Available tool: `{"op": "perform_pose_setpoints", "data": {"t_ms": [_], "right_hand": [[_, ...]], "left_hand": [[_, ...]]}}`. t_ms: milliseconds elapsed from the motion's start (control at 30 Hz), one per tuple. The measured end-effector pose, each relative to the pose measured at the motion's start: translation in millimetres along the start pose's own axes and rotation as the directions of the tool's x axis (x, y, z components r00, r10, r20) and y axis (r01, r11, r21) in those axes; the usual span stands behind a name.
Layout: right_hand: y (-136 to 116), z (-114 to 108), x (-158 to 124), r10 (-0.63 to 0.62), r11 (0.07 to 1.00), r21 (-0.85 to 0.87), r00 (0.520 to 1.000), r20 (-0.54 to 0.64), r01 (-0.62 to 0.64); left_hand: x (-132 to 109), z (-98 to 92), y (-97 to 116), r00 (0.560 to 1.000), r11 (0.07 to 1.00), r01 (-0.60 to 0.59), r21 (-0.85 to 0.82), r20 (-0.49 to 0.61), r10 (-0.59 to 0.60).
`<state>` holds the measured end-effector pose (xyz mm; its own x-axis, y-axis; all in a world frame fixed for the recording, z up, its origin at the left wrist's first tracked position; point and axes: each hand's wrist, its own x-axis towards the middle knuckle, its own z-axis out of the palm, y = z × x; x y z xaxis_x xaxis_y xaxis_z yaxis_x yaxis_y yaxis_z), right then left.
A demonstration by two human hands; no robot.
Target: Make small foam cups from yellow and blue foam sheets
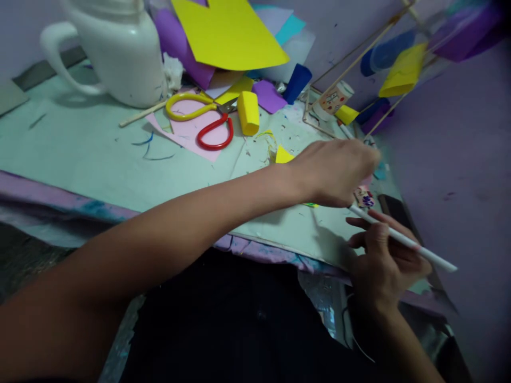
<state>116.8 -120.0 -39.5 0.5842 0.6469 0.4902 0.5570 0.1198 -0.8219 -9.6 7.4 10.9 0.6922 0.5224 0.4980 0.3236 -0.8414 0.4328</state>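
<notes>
The right hand (391,258) is closed with thumb and fingers around a slim, round, white pen-like tube (403,239), which slants above the near right corner of the pale green covered tabletop (80,154). The left hand (335,170) is bent over with its fingers curled, right by the tube's far end; the back of it hides the fingertips, so I cannot tell whether they grip the tube or something else.

The likeliest trouble, I judge, lies between these 2 hands: if both have hold of the tube, a sudden pull could bend it or jerk it loose, and being smooth and round it could roll off the near edge.

The left hand also sits just beside a light frame of thin wooden sticks (375,42) with a yellow paper cup shape (405,69) hanging from it; a backward swing of the knuckles could knock or tangle it. A small patterned, many-coloured piece (364,196) lies partly hidden below that hand and could be pressed or smeared by a dropping wrist.

Farther left, the scissors with 1 yellow and 1 red handle (227,108) lie with blades next to a folded yellow paper tube (248,114); a careless sweep of the left forearm could push them into it and crease it.
</notes>
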Motion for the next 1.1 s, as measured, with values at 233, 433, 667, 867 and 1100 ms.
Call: {"op": "perform_pose_setpoints", "data": {"t_ms": [233, 433, 667, 867, 1100], "right_hand": [[5, 9, 46, -0.097, 0.993, 0.072, 0.993, 0.074, 0.092], [21, 22, 98, -0.241, 0.901, -0.204, 0.832, 0.500, 0.384], [39, 46, 132, -0.225, 0.720, -0.306, 0.627, 0.745, 0.622], [50, 54, 135, -0.225, 0.729, -0.269, 0.591, 0.774, 0.630], [40, 53, 135, -0.295, 0.752, -0.228, 0.625, 0.723, 0.619]], "left_hand": [[-1, -46.0, -32, 0.964, 0.894, 0.261, 0.363, -0.152, -0.219], [-3, -34.6, -58, 0.944, 0.820, 0.324, 0.472, -0.214, -0.249], [0, -30.6, -69, 0.968, 0.865, 0.247, 0.437, -0.159, -0.196], [8, -27.9, -72, 0.925, 0.846, 0.378, 0.375, -0.137, -0.353], [9, -26.6, -77, 0.944, 0.857, 0.326, 0.398, -0.190, -0.271]]}}
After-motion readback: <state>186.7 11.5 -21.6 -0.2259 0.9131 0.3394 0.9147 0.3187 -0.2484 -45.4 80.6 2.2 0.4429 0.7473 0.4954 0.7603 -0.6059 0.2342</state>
